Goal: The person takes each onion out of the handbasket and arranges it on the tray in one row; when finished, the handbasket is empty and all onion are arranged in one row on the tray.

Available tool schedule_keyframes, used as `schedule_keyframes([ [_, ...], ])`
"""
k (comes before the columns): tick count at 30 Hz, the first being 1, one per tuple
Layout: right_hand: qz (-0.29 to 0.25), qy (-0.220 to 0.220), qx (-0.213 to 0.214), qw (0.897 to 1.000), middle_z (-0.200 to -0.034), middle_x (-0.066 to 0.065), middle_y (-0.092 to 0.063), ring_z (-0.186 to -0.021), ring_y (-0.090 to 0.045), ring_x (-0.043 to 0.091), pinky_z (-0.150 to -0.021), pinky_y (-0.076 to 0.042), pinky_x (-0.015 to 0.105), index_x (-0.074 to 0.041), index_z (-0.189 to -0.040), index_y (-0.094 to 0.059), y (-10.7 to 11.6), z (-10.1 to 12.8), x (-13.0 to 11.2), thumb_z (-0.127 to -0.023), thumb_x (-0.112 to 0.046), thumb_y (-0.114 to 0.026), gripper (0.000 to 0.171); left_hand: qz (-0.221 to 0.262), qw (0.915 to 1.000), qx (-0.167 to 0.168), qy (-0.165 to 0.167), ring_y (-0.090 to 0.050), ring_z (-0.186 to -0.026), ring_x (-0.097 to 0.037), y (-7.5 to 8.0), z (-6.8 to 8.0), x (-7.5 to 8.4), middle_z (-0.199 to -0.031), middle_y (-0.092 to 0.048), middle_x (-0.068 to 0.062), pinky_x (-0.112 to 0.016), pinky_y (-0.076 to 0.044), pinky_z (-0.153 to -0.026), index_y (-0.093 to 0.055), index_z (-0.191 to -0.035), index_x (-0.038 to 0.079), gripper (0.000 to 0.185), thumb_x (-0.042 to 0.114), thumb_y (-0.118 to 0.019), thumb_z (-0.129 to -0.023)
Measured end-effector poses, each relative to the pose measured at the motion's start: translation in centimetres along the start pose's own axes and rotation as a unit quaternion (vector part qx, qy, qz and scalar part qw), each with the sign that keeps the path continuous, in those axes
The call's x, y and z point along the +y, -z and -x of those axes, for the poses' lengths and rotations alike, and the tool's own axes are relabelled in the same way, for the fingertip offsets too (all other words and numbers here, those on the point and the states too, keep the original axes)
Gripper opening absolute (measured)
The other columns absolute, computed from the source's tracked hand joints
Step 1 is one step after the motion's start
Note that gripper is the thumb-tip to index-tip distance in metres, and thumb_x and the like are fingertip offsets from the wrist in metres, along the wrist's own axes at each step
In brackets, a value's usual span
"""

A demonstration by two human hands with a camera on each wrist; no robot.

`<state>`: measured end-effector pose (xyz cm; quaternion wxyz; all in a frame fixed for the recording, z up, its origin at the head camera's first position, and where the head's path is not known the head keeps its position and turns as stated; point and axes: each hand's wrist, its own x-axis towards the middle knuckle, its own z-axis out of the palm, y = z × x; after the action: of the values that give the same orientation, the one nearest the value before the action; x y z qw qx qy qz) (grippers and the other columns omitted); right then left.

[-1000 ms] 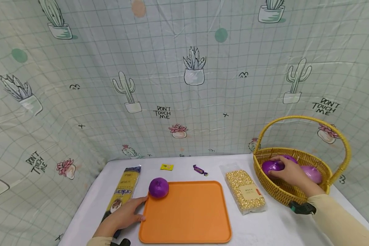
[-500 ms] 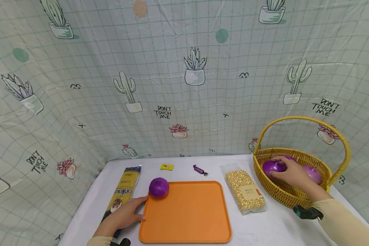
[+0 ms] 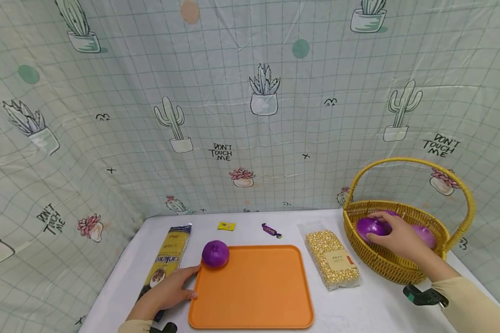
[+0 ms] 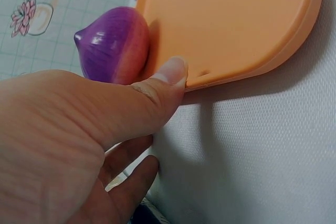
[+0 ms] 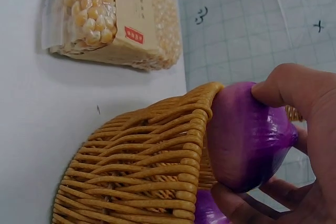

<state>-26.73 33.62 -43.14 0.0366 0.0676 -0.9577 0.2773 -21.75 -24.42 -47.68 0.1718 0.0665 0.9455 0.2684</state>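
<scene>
I could see a purple onion [image 5: 244, 137] held at the rim of the wicker basket [image 5: 131, 174] by the person's right hand [image 3: 402, 238], thumb and fingers curled about its sides, with a paler onion [image 3: 426, 236] lying in the basket beyond. The left hand [image 3: 168, 290], its fingers spread and gripping nothing, rested its thumb on the orange tray [image 3: 254, 289], near another onion [image 3: 215, 254] at the far left corner. Bagged corn [image 3: 332, 259] lay between tray and basket, a yellow packet [image 3: 169, 252] by the left hand, two small wrapped sweets [image 3: 271, 230] beyond the tray.
</scene>
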Motion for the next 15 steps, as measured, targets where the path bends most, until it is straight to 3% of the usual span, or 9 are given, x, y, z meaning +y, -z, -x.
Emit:
schedule_keyframes([
  [15,-0.006,0.014,0.003,1.0,-0.136,0.038,-0.047,-0.119,-0.049,0.062,-0.088,-0.05,0.074,-0.003,-0.139,-0.051,0.3,1.4,-1.0,-0.092,-0.038,-0.077,0.064,0.005,1.0,0.002,-0.004,-0.044,-0.139,-0.043,-0.2,0.0,-0.3,-0.146,-0.054,-0.019,-0.064,-0.033,-0.115,-0.054,-0.145,0.003,0.069,0.018,-0.083,-0.085],
])
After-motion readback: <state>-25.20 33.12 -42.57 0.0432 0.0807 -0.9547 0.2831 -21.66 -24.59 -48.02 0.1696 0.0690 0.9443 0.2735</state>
